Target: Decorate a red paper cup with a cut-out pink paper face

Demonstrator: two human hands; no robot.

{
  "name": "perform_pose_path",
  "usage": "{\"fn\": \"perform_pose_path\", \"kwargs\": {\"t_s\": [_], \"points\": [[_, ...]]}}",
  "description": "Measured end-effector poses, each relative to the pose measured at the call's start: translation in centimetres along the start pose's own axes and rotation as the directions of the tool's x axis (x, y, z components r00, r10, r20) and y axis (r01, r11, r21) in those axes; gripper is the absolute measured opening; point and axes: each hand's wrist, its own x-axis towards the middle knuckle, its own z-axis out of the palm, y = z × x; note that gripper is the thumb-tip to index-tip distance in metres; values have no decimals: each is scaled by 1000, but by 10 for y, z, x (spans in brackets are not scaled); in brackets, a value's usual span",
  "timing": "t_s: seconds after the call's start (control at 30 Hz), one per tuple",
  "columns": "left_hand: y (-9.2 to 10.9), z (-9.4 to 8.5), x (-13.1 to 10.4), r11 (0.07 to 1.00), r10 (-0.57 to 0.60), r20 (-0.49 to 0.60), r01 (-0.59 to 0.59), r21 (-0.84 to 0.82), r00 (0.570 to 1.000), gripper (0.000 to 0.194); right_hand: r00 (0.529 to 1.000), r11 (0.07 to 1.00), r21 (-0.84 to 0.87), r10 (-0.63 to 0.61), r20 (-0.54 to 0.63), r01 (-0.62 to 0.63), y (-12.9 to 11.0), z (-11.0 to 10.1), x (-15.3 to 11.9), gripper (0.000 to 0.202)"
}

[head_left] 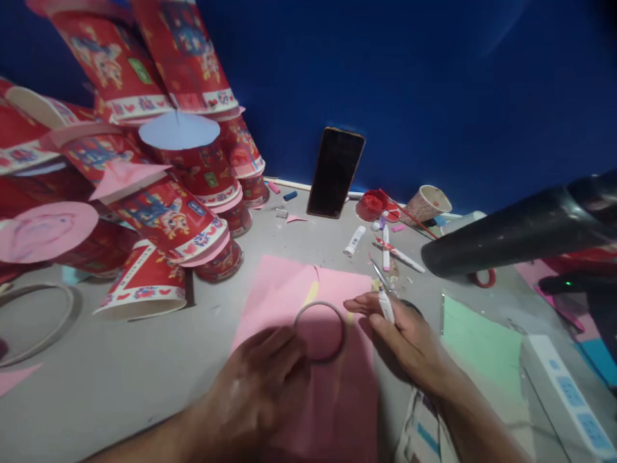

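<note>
Left hand (258,386) pinching ring (320,303), right hand (412,344) gripping white pen (386,307), scissors (381,274) close by, stacked red cups (166,218), phone (336,172)

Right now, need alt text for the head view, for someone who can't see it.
Over pink paper, a person's left hand touches the edge of a thin ring while the right hand holds a small white stick. Red patterned cups are piled at the picture's left; a dark-screened phone stands tilted before a blue wall.
</note>
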Motion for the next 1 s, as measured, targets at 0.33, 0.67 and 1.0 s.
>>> {"fn": "perform_pose_path", "kwargs": {"t_s": [0.33,0.67,1.0], "points": [[4,-11,10,989,-82,40,87,-123,996,22,996,996,-33,81,-38,-83,12,0,-12,32],[2,5,-7,995,-59,-63,54,-82,996,28,995,990,104,95,-20,-92,1,3,-7,30],[-10,-5,-5,996,-11,20,13,-91,1000,21,934,997,-35,55,-354,-72,8,-2,3,36]]}}
